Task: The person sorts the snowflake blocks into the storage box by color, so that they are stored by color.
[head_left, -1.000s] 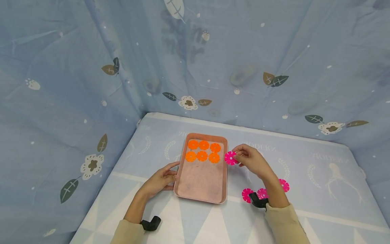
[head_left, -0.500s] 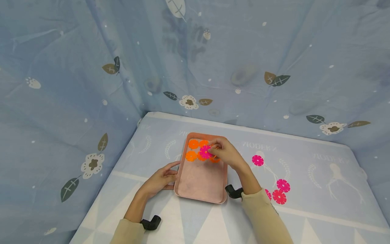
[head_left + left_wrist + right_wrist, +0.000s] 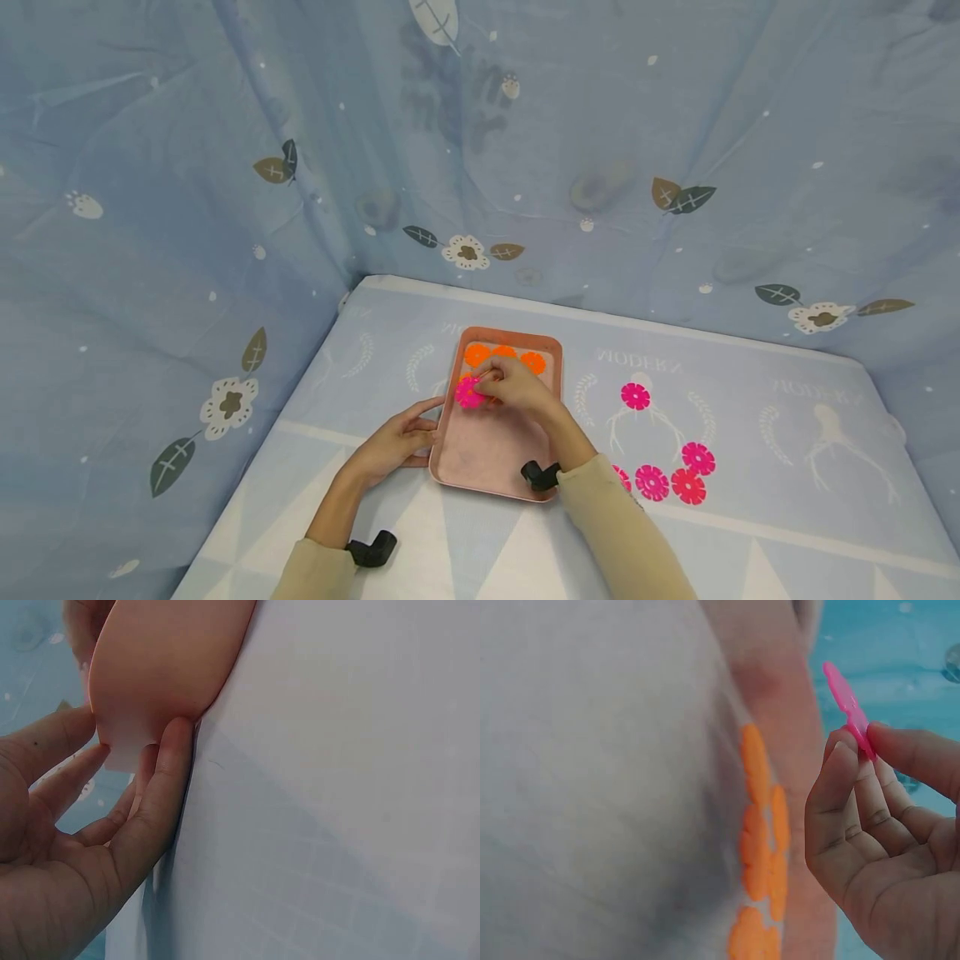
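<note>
My right hand [image 3: 519,390] pinches a pink snowflake disc [image 3: 468,394] between thumb and fingertips, over the left part of the pink tray [image 3: 491,454]. In the right wrist view the notched disc [image 3: 844,694] tilts up from the fingertips. Orange discs of the same kind [image 3: 477,356] lie flat in rows at the tray's far end; the nearer row is mostly hidden by the hand. My left hand [image 3: 390,446] rests against the tray's left side, and in the left wrist view its fingertips touch the outer wall [image 3: 161,667] with the fingers spread.
Right of the tray, a pink disc [image 3: 635,397] lies alone on the patterned tablecloth [image 3: 795,492]. Several more pink discs [image 3: 652,482] lie nearer, one partly behind the right sleeve [image 3: 615,517]. Blue printed curtain [image 3: 570,150] rises behind and at the left.
My right hand has carried the pink disc leftward from beside the tray's right edge to over its left part. The left hand and tray have stayed put.
</note>
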A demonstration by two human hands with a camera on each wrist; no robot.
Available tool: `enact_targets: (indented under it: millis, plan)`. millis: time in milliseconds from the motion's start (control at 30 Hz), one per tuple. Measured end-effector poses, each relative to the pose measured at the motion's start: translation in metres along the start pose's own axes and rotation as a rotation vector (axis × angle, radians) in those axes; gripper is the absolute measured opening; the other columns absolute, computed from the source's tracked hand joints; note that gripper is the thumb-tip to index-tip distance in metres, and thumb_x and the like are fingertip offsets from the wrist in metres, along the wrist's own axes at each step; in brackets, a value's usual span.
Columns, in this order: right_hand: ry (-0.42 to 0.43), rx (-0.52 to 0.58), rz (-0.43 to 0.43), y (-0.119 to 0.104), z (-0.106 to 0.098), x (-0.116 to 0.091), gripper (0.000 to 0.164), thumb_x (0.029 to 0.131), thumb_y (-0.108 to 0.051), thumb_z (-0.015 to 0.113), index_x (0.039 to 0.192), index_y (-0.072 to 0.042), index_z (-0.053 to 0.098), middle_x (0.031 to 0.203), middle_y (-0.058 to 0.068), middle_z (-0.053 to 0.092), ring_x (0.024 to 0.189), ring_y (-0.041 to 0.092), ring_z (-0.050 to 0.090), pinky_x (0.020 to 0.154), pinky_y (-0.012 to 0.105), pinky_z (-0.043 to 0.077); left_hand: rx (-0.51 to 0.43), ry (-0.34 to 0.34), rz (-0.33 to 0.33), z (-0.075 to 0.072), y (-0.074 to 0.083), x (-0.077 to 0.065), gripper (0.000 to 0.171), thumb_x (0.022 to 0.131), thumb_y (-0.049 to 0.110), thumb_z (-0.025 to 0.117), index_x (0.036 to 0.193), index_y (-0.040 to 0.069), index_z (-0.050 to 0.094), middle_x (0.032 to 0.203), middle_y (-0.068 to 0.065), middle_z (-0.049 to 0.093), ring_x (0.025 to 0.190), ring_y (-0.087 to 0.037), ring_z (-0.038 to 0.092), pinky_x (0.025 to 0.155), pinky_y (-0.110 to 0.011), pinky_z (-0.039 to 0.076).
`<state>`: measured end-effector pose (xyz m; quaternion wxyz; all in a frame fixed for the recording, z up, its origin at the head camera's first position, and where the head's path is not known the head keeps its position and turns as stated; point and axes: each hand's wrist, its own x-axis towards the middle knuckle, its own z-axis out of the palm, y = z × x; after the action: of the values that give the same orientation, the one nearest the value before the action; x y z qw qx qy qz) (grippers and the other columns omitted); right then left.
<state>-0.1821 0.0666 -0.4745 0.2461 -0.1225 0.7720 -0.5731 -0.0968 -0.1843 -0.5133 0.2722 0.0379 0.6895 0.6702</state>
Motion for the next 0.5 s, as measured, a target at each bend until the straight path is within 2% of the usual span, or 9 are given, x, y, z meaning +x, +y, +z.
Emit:
enact_targets:
  millis: [267,500]
  plan:
    - [-0.038,-0.04,0.067,0.017,0.013,0.009,0.013,0.092,-0.002,0.067,0.104,0.001,0.063,0.079,0.013,0.064,0.064,0.03,0.065,0.062,0.037,0.059,-0.007,-0.004,0.001,0.001,0.002,-0.001,0.059,0.102,0.013,0.059,0.156,0.016,0.035,0.131,-0.024,0.053,0.109,-0.034,0.062,0.084,-0.043,0.057]
    - [-0.037,-0.103,0.079,0.019,0.019,0.009,0.011,0.092,-0.001,0.07,0.099,0.001,0.062,0.078,0.013,0.063,0.058,0.025,0.063,0.058,0.034,0.058,0.001,-0.006,0.005,0.001,0.002,-0.001,0.059,0.103,0.013,0.058,0.157,0.015,0.035,0.131,-0.026,0.052,0.109,-0.034,0.061,0.084,-0.043,0.057]
